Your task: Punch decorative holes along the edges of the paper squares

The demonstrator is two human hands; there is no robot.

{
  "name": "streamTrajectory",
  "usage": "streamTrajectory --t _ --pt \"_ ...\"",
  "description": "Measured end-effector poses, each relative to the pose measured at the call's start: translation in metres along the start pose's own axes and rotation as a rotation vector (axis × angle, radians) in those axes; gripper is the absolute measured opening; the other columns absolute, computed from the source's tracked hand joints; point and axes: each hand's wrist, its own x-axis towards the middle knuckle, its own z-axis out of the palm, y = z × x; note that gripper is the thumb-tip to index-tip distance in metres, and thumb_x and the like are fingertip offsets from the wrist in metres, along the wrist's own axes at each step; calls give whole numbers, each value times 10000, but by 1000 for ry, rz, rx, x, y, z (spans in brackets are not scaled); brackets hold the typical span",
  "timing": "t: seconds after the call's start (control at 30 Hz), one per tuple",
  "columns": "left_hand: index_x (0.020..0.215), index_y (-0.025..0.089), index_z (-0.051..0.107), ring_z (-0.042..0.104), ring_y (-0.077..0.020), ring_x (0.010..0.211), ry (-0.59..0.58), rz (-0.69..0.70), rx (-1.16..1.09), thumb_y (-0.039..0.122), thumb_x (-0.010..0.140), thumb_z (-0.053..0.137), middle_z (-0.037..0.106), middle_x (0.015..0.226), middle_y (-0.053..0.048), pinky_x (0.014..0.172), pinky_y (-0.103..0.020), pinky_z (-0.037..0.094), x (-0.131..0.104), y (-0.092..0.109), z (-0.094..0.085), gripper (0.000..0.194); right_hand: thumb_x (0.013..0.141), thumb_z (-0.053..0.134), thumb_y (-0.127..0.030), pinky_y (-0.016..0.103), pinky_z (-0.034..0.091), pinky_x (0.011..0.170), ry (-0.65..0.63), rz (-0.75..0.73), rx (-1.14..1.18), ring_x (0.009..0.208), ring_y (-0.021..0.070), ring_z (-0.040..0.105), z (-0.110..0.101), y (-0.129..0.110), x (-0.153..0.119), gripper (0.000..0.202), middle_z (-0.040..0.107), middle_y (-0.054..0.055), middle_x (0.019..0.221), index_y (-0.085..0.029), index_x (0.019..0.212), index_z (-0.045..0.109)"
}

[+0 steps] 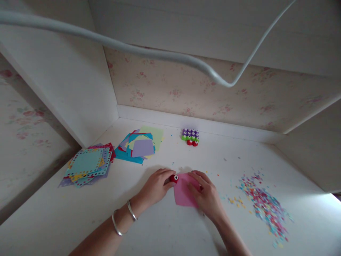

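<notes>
My left hand [154, 188] is closed around a small red craft hole punch [174, 179], which has a white and black button on top. The punch sits at the upper left corner of a square of pink paper [183, 195]. From the other side, my right hand [209, 196] grips the paper, its fingers curled at the right and upper edges. Whether the corner lies inside the punch's slot, I cannot tell. No holes show on the visible part of the pink sheet.
At the left lies a pile of coloured squares with punched borders [87, 161]. Plain coloured sheets [143, 147] are stacked behind my left hand. Purple, green and red punches [190, 134] stand near the wall. Paper confetti [266, 202] spreads at the right. A white cable [160, 54] hangs across above.
</notes>
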Motion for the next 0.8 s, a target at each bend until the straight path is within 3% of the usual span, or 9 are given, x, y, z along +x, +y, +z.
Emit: streamTrajectory --t 0.1,0.27,0.4,0.8 --pt "1178 229 653 634 -214 1077 -11 -4 -18 134 836 694 691 1162 -60 963 -354 503 1 -3 -2 357 857 613 -337 467 529 925 77 -133 -215 1065 280 622 1 6 -1 305 555 124 1374 -252 1131 715" --pt "1137 228 674 657 -191 1049 -42 -14 -42 112 843 667 704 1141 -45 930 -309 523 2 -5 -6 317 871 613 -298 509 456 1029 -73 -259 -354 1207 290 561 0 7 -1 327 623 88 1324 -258 1188 681" --pt "1119 241 682 659 -190 1027 -52 -25 -46 136 872 638 713 1103 -38 916 -309 527 3 -2 -6 271 876 617 -295 511 431 1055 -125 -263 -404 1203 286 570 -2 2 -1 319 655 72 1291 -247 1183 693" --pt "1082 244 698 669 -180 955 -39 -57 -90 191 883 635 711 1063 -42 836 -282 559 4 3 -6 215 871 637 -314 445 507 979 -121 -263 -374 1114 270 615 -8 -7 -4 263 707 54 1177 -264 1112 729"
